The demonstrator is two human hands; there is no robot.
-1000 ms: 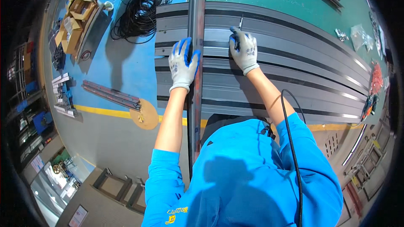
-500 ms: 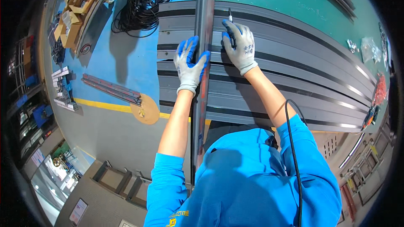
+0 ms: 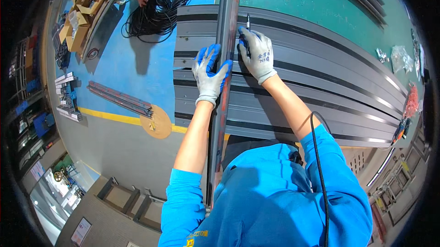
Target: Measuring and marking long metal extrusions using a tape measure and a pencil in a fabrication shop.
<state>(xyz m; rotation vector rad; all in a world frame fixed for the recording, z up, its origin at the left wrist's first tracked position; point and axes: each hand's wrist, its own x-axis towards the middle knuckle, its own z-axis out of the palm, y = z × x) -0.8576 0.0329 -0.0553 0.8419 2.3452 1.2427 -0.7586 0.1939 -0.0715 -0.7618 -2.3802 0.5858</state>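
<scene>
A long dark metal profile (image 3: 228,13) with reddish streaks runs away from me across a row of grey metal profiles (image 3: 298,48). My left hand (image 3: 208,76), in a grey glove with blue fingers, is on its left side. The thumb lies over the profile and the fingers reach along its edge; their undersides are hidden. To the right, my gloved right hand (image 3: 259,58) is closed around a slim pen-like tool (image 3: 248,21), black and silver, whose narrow end points away from me. Its lower part is mostly covered by the fingers.
A coil of black cable (image 3: 160,6) lies at the far left, with another person's hand (image 3: 141,0) at it. Nearby stands a cart of cardboard boxes (image 3: 78,36). Thin dark bars (image 3: 120,99) lie left, by a round tan disc (image 3: 156,123). Plastic bags (image 3: 402,59) sit far right.
Another person has come further into view and reaches to the cable coil. My right hand has shifted slightly left, closer to the long profile, with the tool. My left hand stays on the profile.
</scene>
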